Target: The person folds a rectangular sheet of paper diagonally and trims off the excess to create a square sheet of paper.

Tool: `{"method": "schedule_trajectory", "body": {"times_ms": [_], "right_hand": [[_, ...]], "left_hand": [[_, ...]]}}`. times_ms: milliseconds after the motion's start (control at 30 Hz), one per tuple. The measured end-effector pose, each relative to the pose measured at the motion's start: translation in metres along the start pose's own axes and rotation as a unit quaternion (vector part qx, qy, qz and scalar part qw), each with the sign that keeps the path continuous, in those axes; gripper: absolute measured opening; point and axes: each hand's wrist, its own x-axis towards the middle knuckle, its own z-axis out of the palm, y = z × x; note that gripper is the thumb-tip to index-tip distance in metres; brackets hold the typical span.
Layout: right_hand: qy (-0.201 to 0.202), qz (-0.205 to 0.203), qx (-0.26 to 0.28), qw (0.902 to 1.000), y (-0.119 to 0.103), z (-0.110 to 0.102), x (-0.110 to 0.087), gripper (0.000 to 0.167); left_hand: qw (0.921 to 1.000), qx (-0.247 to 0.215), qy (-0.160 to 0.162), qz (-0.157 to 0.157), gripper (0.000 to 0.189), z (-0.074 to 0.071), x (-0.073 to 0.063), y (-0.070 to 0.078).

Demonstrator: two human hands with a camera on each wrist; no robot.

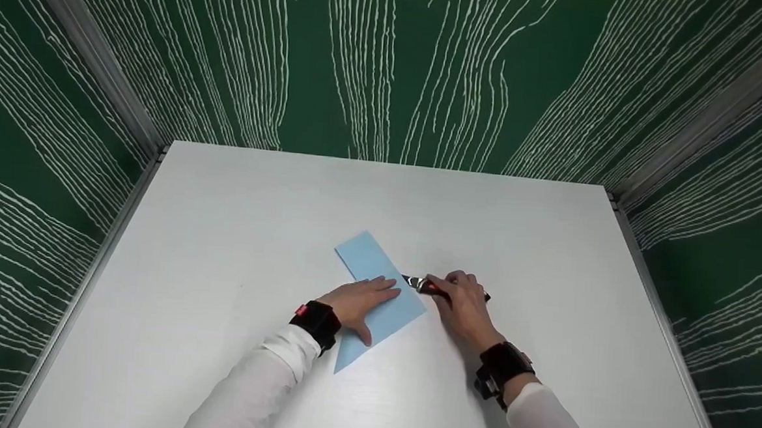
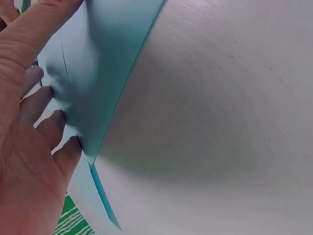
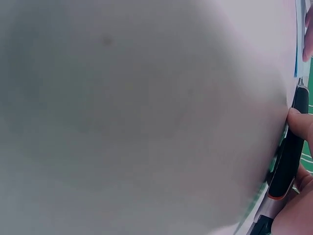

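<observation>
A folded sheet of light blue paper (image 1: 367,256) lies slantwise on the white table, its lower end coming to a point. My left hand (image 1: 358,302) rests across it with fingers spread, pressing it down. The left wrist view shows that hand (image 2: 29,161) over the paper (image 2: 117,54), with fold lines visible. To the right, my right hand (image 1: 466,306) grips a utility knife (image 1: 424,285) with a dark and red handle. Its blade tip meets the paper's right edge; whether it sits inside the fold I cannot tell. In the right wrist view, thumb and fingers hold the dark handle (image 3: 288,161).
The white table (image 1: 258,201) spreads out around the paper. Green walls (image 1: 421,66) with white wavy lines rise behind and at both sides, with grey metal posts (image 1: 96,49) at the corners. A dark strapped device sits on each wrist.
</observation>
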Motion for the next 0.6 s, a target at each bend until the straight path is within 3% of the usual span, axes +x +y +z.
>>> {"method": "schedule_trajectory", "body": {"times_ms": [133, 300, 600], "right_hand": [[0.005, -0.005, 0.005, 1.0, -0.001, -0.001, -0.004, 0.037], [0.001, 0.001, 0.001, 1.0, -0.001, -0.002, -0.01, 0.039], [0.006, 0.016, 0.006, 0.9998, -0.003, 0.003, -0.011, 0.04]], "left_hand": [[0.9994, 0.028, 0.005, -0.02, 0.113, 0.0, -0.002, 0.001], [0.9972, 0.072, -0.013, -0.012, 0.112, -0.003, -0.002, 0.005], [0.997, 0.074, -0.021, -0.01, 0.111, -0.002, -0.001, 0.006]]}}
